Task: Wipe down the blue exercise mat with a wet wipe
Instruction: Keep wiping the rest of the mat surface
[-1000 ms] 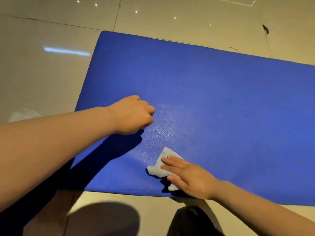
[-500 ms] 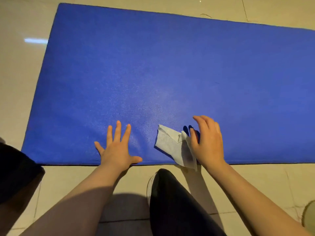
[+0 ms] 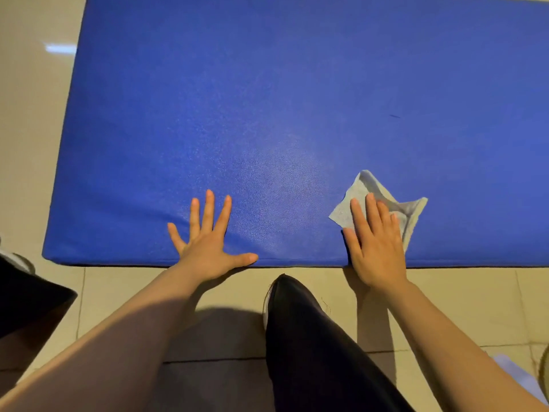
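Note:
The blue exercise mat (image 3: 297, 99) lies flat on the tiled floor and fills most of the view. A pale crumpled wet wipe (image 3: 350, 203) lies on the mat near its front edge, right of centre. My right hand (image 3: 375, 248) presses flat on the wipe with straight fingers and covers its middle. My left hand (image 3: 209, 242) rests flat on the bare mat near the front edge, fingers spread, well left of the wipe. A sheen shows on the mat between the two hands.
Beige floor tiles (image 3: 26, 144) border the mat on the left and in front. My knee in dark trousers (image 3: 309, 346) sits between my arms just before the mat's front edge. A dark object (image 3: 26, 295) lies at the lower left.
My right hand went from pinching the lifted wipe to pressing it flat on the mat, further right. My left hand opened from a fist and stays spread near the front edge.

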### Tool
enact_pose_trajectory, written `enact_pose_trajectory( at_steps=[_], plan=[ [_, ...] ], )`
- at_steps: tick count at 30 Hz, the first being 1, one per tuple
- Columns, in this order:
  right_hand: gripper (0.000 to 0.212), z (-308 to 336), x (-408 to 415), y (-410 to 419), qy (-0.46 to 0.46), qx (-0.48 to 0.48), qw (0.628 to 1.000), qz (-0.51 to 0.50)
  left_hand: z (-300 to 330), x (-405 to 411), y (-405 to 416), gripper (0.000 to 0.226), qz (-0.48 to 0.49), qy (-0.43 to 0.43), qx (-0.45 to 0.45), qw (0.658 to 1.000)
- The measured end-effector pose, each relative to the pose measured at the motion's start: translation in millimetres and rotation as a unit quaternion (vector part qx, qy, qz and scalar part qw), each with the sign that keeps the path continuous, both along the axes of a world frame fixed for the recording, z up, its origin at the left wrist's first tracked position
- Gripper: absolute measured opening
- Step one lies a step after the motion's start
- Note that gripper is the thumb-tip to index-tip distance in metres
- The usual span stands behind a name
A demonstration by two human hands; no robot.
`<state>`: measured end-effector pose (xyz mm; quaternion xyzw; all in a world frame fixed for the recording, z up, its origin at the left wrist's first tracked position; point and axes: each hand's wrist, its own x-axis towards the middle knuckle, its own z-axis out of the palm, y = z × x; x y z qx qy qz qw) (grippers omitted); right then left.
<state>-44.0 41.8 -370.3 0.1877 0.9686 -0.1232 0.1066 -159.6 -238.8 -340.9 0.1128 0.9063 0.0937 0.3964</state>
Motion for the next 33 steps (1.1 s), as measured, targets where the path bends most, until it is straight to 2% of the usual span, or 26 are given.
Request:
enact_pose_trajectory(
  at_steps=[2,3,6,8,12,16,19,21,24,27,29,31,33],
  plan=[
    [0.064,-3.0,-4.4,-9.9,-0.015,0.013,1.000,0.011,-2.0,0.8,2.3,0.091,0.016,0.006,0.007,1.000],
    [0.063,-3.0,-9.2,-22.5,-0.012,0.004,0.999,0.049,-3.4,1.1,3.5,0.082,0.021,0.012,0.006,1.000],
    [0.058,-2.1,-19.9,-88.0,0.025,-0.032,0.966,0.256,-8.9,4.1,5.9,0.068,0.025,0.035,-0.015,0.999],
    [0.058,-4.3,-24.8,-120.0,0.033,-0.052,0.949,0.308,-10.8,5.1,7.7,0.063,0.035,0.046,-0.022,0.998],
    [0.053,-5.6,-17.1,-94.7,0.045,-0.057,0.951,0.300,-11.5,6.5,10.5,0.059,0.059,0.057,-0.016,0.996],
    [0.054,-4.6,30.0,-18.3,-0.008,0.002,0.992,0.128,-11.1,8.3,6.9,0.065,0.046,0.055,-0.010,0.997],
    [0.059,-3.3,61.0,35.2,-0.043,0.026,0.999,0.008,-13.3,9.0,9.2,0.063,0.052,0.068,-0.013,0.996],
    [0.062,-1.0,62.6,41.0,-0.062,0.019,0.998,-0.026,-13.9,9.6,10.7,0.058,0.064,0.073,-0.017,0.995],
    [0.064,5.1,45.8,6.3,-0.041,0.001,0.998,0.040,-13.3,11.3,11.8,0.056,0.068,0.075,-0.023,0.995],
    [0.055,5.4,9.0,-50.7,-0.001,-0.012,0.978,0.209,-12.8,9.7,13.2,0.055,0.068,0.078,-0.029,0.994],
    [0.055,3.1,-16.2,-86.7,0.022,-0.025,0.958,0.283,-12.8,9.8,13.9,0.054,0.071,0.074,-0.029,0.994],
    [0.055,5.9,-31.5,-102.8,0.033,-0.042,0.946,0.320,-13.7,10.4,13.9,0.053,0.077,0.076,-0.024,0.994],
    [0.052,11.5,-36.3,-100.9,0.062,-0.068,0.950,0.298,-12.3,9.4,14.6,0.055,0.072,0.075,-0.024,0.994]
  ],
)
